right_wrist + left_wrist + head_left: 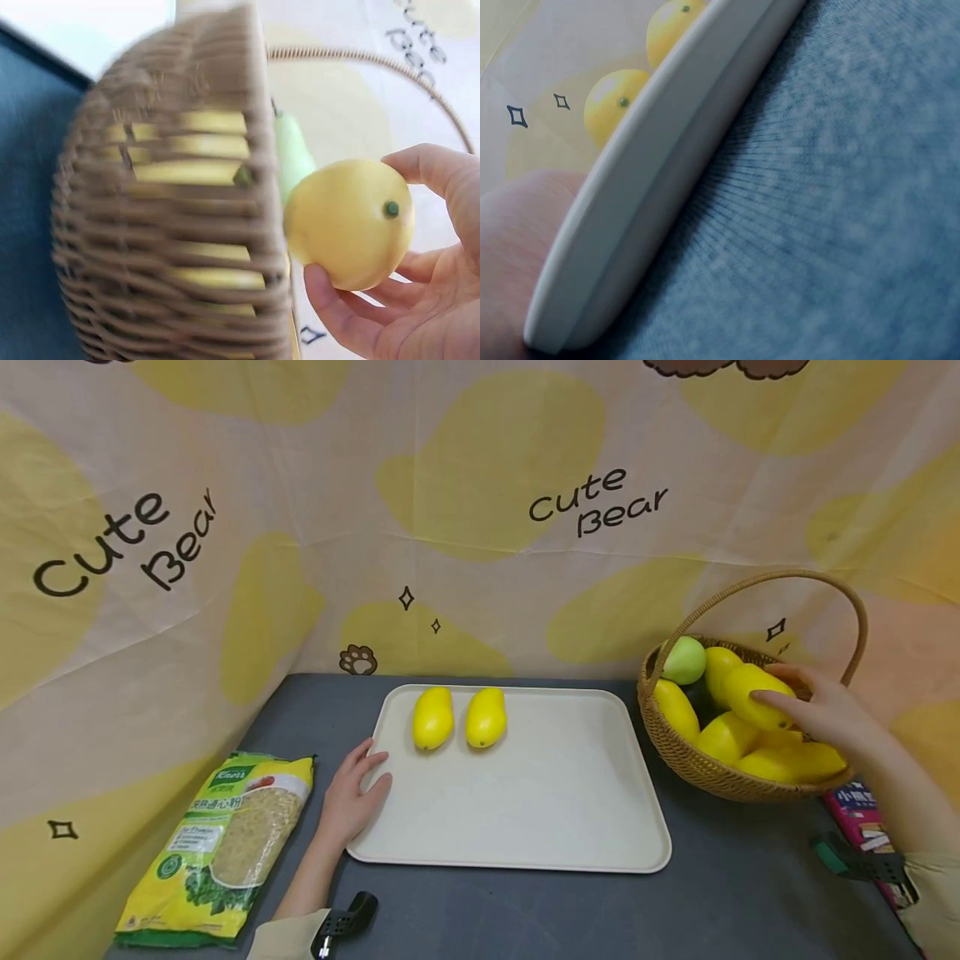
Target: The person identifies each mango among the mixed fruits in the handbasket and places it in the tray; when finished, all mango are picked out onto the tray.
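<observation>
My right hand [821, 706] holds a yellow mango [757, 696] over the wicker basket [693, 762], thumb on one side and fingers on the other. In the right wrist view the held mango [352, 225] shows its green stem end, level with the basket's rim. Several more mangoes [726, 738] and a light green pear [684, 661] lie in the basket. At the left edge of the white tray [517, 810] rests my left hand [354, 795], its fingers spread over the rim. Two mangoes [432, 718] lie side by side at the tray's back left.
A yellow and green Knorr pasta bag [225, 847] lies left of the tray. Partly hidden under my right forearm is a pink and purple package [862, 814]. The basket's tall arched handle [795, 575] rises above the fruit. A printed cloth [480, 527] hangs behind the grey table.
</observation>
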{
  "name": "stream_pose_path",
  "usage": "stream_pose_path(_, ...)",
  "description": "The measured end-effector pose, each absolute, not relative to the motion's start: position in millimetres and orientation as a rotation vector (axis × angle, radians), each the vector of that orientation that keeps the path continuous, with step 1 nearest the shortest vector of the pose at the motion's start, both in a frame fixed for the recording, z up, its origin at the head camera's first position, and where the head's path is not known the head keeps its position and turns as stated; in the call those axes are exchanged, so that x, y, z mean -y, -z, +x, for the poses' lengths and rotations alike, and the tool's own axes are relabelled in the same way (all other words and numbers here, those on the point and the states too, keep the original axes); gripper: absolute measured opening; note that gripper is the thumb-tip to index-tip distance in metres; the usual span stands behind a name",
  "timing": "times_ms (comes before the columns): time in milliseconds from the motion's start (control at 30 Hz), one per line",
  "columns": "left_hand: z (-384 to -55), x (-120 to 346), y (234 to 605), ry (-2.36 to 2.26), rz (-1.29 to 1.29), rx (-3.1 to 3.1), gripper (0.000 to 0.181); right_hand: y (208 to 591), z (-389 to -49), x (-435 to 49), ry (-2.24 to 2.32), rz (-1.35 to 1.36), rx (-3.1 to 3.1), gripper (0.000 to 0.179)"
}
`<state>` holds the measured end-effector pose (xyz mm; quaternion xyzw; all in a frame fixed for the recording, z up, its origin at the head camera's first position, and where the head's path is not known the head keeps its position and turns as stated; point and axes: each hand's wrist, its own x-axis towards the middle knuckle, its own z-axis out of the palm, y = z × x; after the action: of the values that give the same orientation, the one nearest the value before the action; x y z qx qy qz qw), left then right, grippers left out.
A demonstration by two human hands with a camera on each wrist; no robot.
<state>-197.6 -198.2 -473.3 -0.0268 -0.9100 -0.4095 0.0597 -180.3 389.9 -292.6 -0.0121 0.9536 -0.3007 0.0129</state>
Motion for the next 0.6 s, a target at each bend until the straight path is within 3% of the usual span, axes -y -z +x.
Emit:
stream_pose_path(233, -197.8, 199.3, 474.0, 1.249, -0.093, 2.747, 0.040, 299.5, -159.5, -366.7, 1.148, 0.003, -2.937, 0.069)
stream_pose_path(600, -197.6, 200.5, 473.1, 1.260, -0.096, 2.753, 0.041, 311.5, -135.9, -314.2, 1.483, -0.151, -2.894, 0.057)
